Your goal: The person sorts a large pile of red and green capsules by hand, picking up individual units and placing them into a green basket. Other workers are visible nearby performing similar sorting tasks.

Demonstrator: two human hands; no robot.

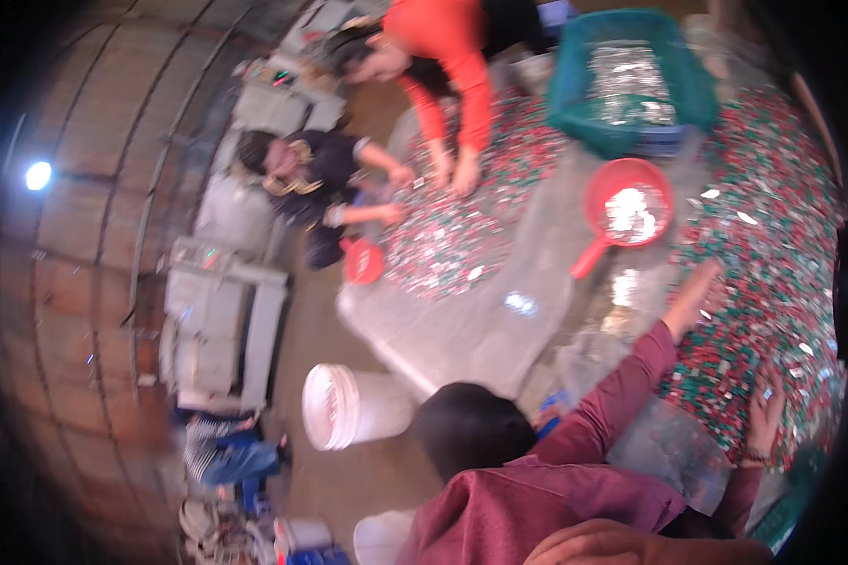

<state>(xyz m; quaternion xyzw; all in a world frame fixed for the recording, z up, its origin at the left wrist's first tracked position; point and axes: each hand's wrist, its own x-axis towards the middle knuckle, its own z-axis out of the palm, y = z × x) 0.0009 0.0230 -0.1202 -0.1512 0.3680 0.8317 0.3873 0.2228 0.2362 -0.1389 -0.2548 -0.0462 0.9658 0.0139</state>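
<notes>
A broad heap of small red, green and silver pieces [725, 377] spreads along the right side; the pieces are too small to name. My left hand [695, 299] reaches out in a maroon sleeve and rests on the heap, fingers stretched, with nothing visible held. Lower down, my right hand [766, 410], with a band at the wrist, lies on the same heap with its fingers apart. Beyond my left hand sits a red long-handled dipper [589, 256] with shiny silver pieces inside. Farther off, a teal basket with netting [567, 85] holds more silver pieces.
Across a translucent sheet [424, 334], a person in red [466, 66] and a person in dark clothes [316, 179] handle another heap [452, 240]. A small red container [364, 262] is beside them. A white bucket [328, 407] and grey machines [203, 330] stand left.
</notes>
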